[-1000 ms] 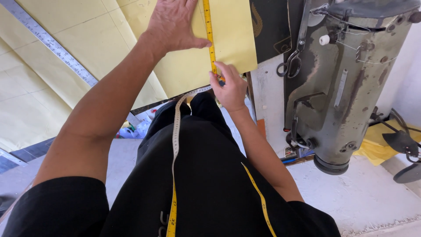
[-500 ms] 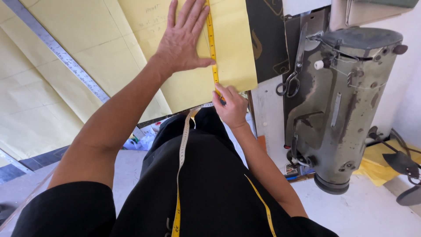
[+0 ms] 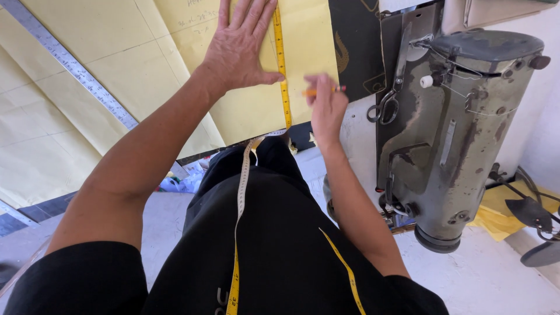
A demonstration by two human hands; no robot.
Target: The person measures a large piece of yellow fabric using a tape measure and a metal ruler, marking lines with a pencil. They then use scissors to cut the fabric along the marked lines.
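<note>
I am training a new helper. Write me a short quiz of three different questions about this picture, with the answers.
1. True or false: the left hand lies flat on the yellow paper.
2. What does the right hand hold? A) scissors B) an orange pencil C) a ruler
3. Fill in: the tape measure runs along the paper and hangs down over the person's black ____.

Key
1. True.
2. B, the orange pencil.
3. Clothing.

I count one yellow measuring tape (image 3: pixel 284 87), one orange pencil (image 3: pixel 319 91), one steel ruler (image 3: pixel 76 73), one pair of scissors (image 3: pixel 382 108), one grey-green sewing machine (image 3: pixel 461 134), several yellow pattern sheets (image 3: pixel 87 35).
</note>
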